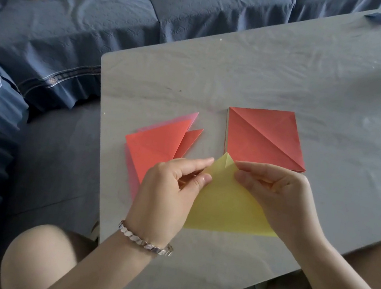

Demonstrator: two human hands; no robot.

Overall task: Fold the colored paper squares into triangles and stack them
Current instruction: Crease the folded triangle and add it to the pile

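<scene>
Both hands pinch yellow paper (225,204) near top corner, folded to triangle, held over near table (291,68) edge. Left hand (169,190) thumb and forefinger grip left edge; right hand (273,191) grips right edge. Red triangles (157,147) piled at left; square stack (265,139) behind, red on top.

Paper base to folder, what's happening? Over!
Status: left hand and right hand pinch yellow paper at its top corner. To its left folded pile, behind it red stack. Nothing blocking.

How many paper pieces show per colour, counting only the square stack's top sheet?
Red triangles: 2
Pink triangle: 1 showing
Red square, stack top: 1
Yellow paper, pinched by left hand and right hand: 1
Total: 5
</scene>
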